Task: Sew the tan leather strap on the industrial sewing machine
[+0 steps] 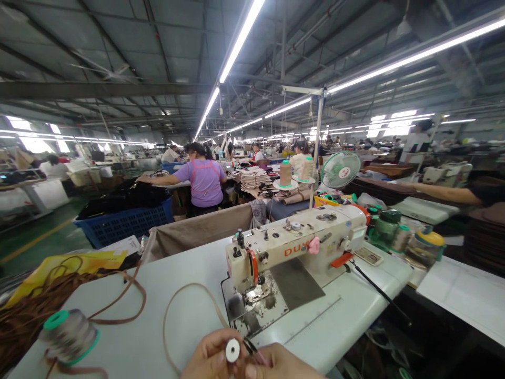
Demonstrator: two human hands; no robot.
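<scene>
Close to me at the bottom of the head view, my left hand point(207, 358) is closed with a small white bobbin point(232, 350) between thumb and fingers, its round face with a dark centre hole turned to me. Touching it from the right is my right hand point(284, 363), closed on a slim dark metal tool point(250, 346) with a pinkish part; its exact kind is unclear. Just beyond both hands stands a white sewing machine point(292, 245), nothing under its needle area that I can make out. A narrow beige strip point(165, 321) loops over the table left of my hands.
A grey thread cone point(73, 337) and brown strips point(23, 331) lie at left on the pale table point(130, 295). Jars point(424, 247) stand right of the machine, a green fan point(340, 169) behind it. A co-worker in purple point(205, 181) sits ahead; another person's arm point(445, 193) reaches in from the right.
</scene>
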